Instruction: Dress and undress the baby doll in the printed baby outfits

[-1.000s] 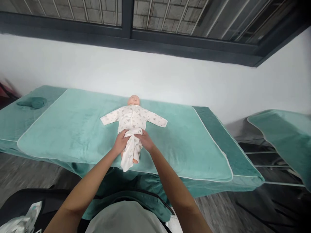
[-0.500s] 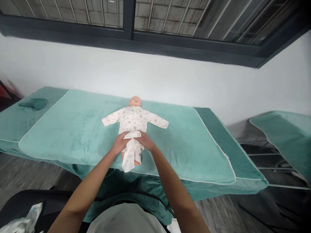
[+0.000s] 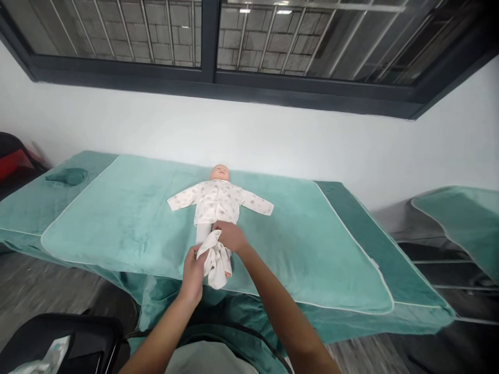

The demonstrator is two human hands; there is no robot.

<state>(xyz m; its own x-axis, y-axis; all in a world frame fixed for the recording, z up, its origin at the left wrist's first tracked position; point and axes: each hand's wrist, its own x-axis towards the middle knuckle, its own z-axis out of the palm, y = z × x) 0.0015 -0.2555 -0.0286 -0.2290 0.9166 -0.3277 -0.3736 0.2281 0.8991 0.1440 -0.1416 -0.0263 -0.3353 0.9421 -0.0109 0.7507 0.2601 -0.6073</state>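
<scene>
A baby doll [image 3: 219,172] lies on its back on a teal towel [image 3: 117,223], head toward the wall, arms spread in a white printed top [image 3: 218,200]. White printed trousers [image 3: 216,259] are bunched low on its legs. My left hand [image 3: 194,270] is closed on the left side of the trousers' waistband, near the doll's knees. My right hand [image 3: 231,235] is closed on the right side of the waistband, higher up by the doll's hips.
The towel covers a teal padded table [image 3: 351,208] along a white wall under a barred window. A folded teal cloth [image 3: 66,176] lies at the far left. Another teal table [image 3: 463,223] stands at right. A black chair [image 3: 58,337] with white packaging is at bottom left.
My left hand has pulled the trousers' waistband down from the doll's waist toward its knees. My right hand stayed near the hips. The view tilted upward a little.
</scene>
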